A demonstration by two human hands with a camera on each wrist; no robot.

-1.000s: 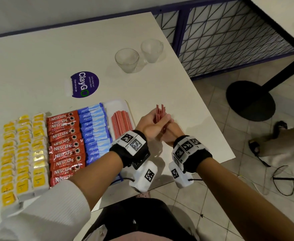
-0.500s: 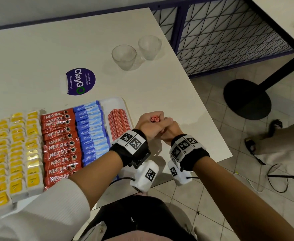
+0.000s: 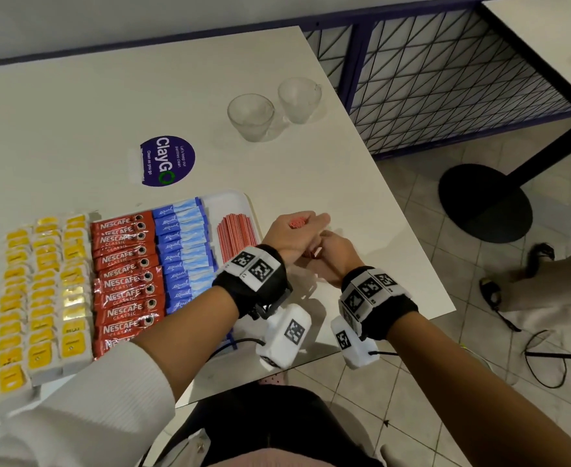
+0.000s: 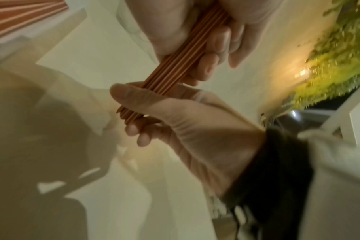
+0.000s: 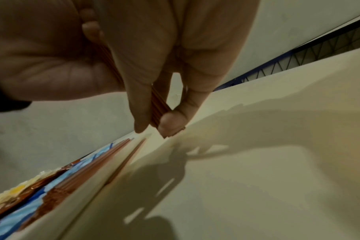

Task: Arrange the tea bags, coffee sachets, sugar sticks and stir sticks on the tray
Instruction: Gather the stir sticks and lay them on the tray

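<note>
Stir sticks (image 4: 183, 65): we grip the red bundle in both fists just right of the tray (image 3: 253, 210), left hand (image 3: 291, 237) curled round its upper end, right hand (image 3: 338, 261) pinching the lower, its long axis roughly parallel to the laid sticks (image 3: 235, 237)

Two glass cups (image 3: 250, 116), one purple sticker (image 3: 168, 160), one white tray (image 3: 240, 200), two hands. Coffee sachets (image 3: 125, 274): about eleven visible. Tea bags (image 3: 44, 291), three columns; sugar sticks (image 3: 183, 254) and stir sticks (image 3: 235, 235) too many to count.
</note>
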